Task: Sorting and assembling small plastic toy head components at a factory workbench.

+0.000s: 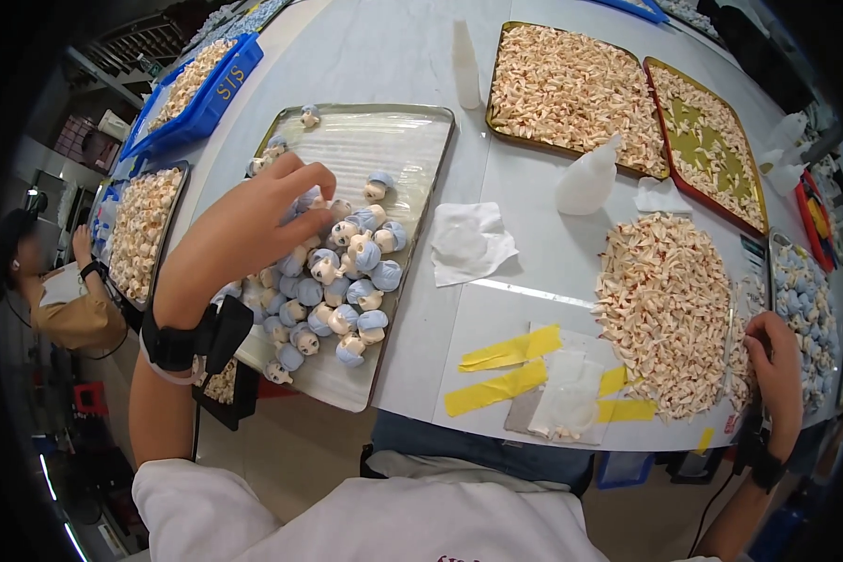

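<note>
My left hand (273, 223) reaches over a metal tray (384, 131) at the left, its fingers curled around a small doll head (306, 199) with blue hair. Many more such doll heads (326, 267) lie heaped in the near part of that tray, some face up and some turned away. At the far right, my right hand (777, 361) rests by the edge of a pile of small cream pieces with reddish tips (665, 309). Its fingers are bent together; what they hold, if anything, is hidden. A thin metal tool (729, 347) lies along the pile beside it.
Two trays of cream pieces (571, 89) (712, 140) stand at the back right. White bottles (465, 66) (588, 178), a tissue (471, 244) and yellow tape (510, 347) occupy the middle. Blue-haired heads (804, 300) fill a right-hand tray. A co-worker (70, 290) sits at the left.
</note>
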`<state>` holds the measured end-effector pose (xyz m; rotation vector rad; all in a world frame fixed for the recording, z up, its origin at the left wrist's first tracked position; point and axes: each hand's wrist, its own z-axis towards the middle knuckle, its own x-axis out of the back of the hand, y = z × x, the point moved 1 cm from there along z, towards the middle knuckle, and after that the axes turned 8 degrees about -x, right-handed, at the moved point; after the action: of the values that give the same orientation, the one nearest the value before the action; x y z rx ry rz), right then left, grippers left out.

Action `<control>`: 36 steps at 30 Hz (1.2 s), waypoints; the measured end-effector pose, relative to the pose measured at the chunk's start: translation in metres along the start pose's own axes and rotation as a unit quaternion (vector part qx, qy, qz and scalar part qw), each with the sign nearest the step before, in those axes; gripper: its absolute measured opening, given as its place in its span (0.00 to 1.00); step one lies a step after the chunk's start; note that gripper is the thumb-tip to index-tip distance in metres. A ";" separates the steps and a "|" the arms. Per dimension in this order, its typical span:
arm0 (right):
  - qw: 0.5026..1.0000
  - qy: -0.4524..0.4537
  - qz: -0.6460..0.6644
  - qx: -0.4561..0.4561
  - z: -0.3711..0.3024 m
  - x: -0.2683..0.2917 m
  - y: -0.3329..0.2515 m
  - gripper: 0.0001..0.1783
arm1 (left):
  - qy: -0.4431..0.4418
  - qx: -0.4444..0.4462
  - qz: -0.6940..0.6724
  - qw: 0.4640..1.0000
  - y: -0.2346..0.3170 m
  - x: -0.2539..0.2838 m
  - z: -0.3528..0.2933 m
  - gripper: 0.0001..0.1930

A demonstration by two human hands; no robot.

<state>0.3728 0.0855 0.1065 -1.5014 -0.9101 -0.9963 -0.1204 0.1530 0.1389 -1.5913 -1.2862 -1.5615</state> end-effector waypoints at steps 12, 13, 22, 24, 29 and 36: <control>1.000 -0.005 -0.022 0.006 0.003 0.000 0.000 0.05 | 0.022 0.073 -0.005 0.997 0.011 0.008 -0.051 0.11; 1.000 -0.005 -0.012 0.007 0.004 0.000 0.001 0.05 | -0.007 0.062 -0.015 0.998 0.005 0.013 -0.055 0.12; 1.000 -0.016 0.020 0.006 0.008 0.001 0.002 0.05 | 0.068 -0.042 0.040 0.996 -0.088 0.042 0.055 0.10; 1.000 -0.011 0.014 0.022 0.010 0.001 0.001 0.05 | 0.103 -0.065 0.087 0.989 -0.105 0.035 0.076 0.08; 1.000 -0.006 -0.002 -0.003 0.009 0.000 0.003 0.04 | 0.020 0.010 0.022 1.000 -0.119 0.020 0.088 0.11; 1.000 -0.003 0.008 0.018 0.011 -0.002 0.010 0.04 | 0.018 0.028 0.083 0.996 -0.134 0.006 0.053 0.11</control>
<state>0.3829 0.0947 0.0997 -1.4792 -0.9141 -0.9599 -0.2193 0.2533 0.1060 -1.5851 -1.1381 -1.4325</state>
